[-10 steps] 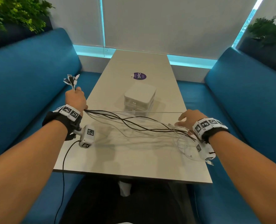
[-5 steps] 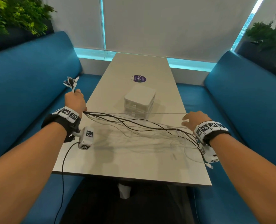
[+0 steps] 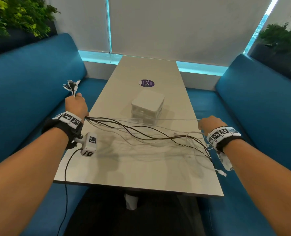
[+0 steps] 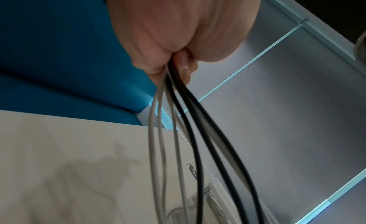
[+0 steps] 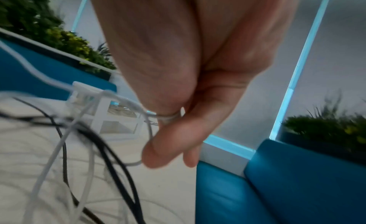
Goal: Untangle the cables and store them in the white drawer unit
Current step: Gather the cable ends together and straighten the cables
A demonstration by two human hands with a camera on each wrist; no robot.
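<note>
A bundle of black and white cables (image 3: 141, 133) stretches across the table between my hands. My left hand (image 3: 75, 106) grips one end of the bundle in a fist off the table's left edge, and the plugs (image 3: 71, 85) stick up above it. In the left wrist view the cables (image 4: 178, 133) hang from the fist. My right hand (image 3: 207, 124) pinches a single white cable (image 3: 158, 119), pulled taut above the rest, between thumb and fingers (image 5: 168, 149). The white drawer unit (image 3: 148, 106) stands shut in the middle of the table.
The long pale table (image 3: 132, 171) runs between two blue benches (image 3: 30, 92). A round purple sticker (image 3: 146, 83) lies beyond the drawer unit. Loose cable ends (image 3: 221, 172) hang over the table's right edge. Plants stand behind both benches.
My right hand has lifted and moved right to the table's edge, drawing one white cable taut. The left hand has stayed put with the bundle.
</note>
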